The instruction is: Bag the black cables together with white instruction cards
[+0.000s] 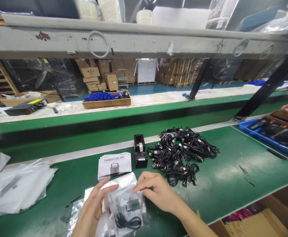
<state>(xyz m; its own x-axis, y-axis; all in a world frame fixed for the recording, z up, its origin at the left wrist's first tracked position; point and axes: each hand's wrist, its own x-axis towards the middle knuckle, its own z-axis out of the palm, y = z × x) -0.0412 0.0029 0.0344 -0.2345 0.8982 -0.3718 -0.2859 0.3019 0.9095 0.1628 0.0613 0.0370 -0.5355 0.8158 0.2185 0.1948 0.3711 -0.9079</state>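
Note:
A clear plastic bag [128,210] lies in front of me on the green bench, with a printed sheet and a coiled black cable [128,222] inside it. My right hand [156,191] pinches the bag's upper right edge between thumb and fingers. At the bag's left side is my left hand [93,204], its fingers stretched out and apart over the plastic. More clear bags lie beneath this one. Just beyond them sits a stack of printed manuals [114,166], beside a black tape dispenser [140,153].
A heap of black cables [181,151] spreads right of the dispenser. Empty plastic bags [20,187] are piled at left. A blue tray [272,135] of black items stands at far right, and a cardboard box [106,102] of blue parts is on the rear ledge.

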